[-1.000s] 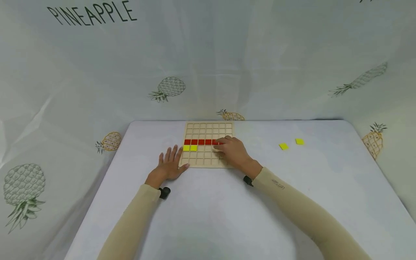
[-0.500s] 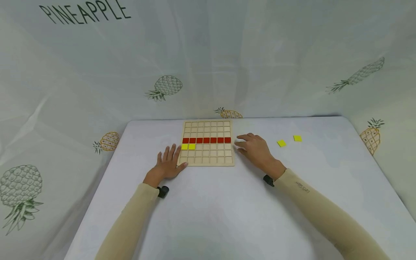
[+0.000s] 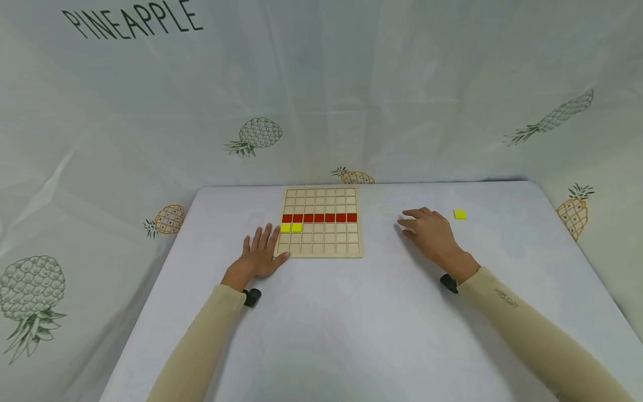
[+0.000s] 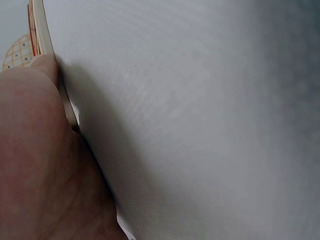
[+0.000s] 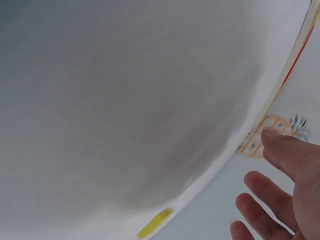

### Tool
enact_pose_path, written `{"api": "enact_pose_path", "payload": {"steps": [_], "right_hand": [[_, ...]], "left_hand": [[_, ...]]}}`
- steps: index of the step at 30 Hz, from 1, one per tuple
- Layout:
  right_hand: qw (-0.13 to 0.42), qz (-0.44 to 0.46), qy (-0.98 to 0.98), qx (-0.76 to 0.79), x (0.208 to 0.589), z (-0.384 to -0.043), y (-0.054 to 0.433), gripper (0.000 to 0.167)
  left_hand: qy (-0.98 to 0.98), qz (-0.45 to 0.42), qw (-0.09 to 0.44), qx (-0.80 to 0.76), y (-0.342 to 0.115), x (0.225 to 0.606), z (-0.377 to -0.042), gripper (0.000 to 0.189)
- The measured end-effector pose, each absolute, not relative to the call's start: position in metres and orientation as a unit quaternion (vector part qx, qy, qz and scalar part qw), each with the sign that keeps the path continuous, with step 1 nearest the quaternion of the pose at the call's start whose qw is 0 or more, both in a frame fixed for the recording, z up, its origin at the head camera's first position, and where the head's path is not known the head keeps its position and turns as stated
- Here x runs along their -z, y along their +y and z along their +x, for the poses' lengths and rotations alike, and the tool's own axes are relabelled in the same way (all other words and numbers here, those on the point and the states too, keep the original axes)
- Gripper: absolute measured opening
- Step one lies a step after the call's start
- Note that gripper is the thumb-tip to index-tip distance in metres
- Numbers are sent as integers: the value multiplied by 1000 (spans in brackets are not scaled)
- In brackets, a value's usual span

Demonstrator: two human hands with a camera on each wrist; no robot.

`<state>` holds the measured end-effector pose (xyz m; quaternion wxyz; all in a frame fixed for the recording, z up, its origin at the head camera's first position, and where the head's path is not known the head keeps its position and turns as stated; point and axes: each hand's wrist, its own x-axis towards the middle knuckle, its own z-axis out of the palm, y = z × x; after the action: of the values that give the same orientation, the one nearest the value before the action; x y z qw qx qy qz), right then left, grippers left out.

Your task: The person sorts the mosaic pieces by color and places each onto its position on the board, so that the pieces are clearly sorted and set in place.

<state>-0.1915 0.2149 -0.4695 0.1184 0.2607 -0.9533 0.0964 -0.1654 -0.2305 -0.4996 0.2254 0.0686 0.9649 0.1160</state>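
A square wooden grid board (image 3: 321, 252) lies at the back middle of the table. One row of it is filled with red tiles (image 3: 318, 218), and two yellow tiles (image 3: 291, 227) sit in the row below at its left end. My left hand (image 3: 257, 255) lies spread at the board's left edge, touching the board's side (image 4: 46, 32) in the left wrist view. To the right of the board, my right hand (image 3: 427, 231) hovers with relaxed fingers and nothing between them. It covers the spot of one loose yellow tile. A yellow tile (image 5: 155, 223) shows below it in the right wrist view.
Another loose yellow tile (image 3: 459, 214) rests on the white table (image 3: 321, 335), behind and right of my right hand. A pale pineapple-print cloth (image 3: 422, 134) hangs behind the table and along its sides.
My right hand has left the board and moved right, passing over the nearer loose yellow tile. The red row's right end, covered earlier, now shows red tiles. My left hand has stayed put.
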Motion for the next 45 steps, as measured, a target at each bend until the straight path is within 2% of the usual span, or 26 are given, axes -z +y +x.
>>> {"api": "enact_pose_path", "payload": {"steps": [9,16,26,45], "right_hand": [[135,236,-959,-87,467,-190,247,32],[123,217,-966,-66,468,-192,261,33],[85,203,-974,-55,469,-194,269,30],[91,209,-972,-49,473,-203,266,21]], "left_hand": [[966,64,222,-118,-231,500,-165,92],[967,69,212,-125,-230,499,-163,91],[968,74,211,-117,-233,506,-167,92],[966,70,219,-119,-230,497,-163,90]]}}
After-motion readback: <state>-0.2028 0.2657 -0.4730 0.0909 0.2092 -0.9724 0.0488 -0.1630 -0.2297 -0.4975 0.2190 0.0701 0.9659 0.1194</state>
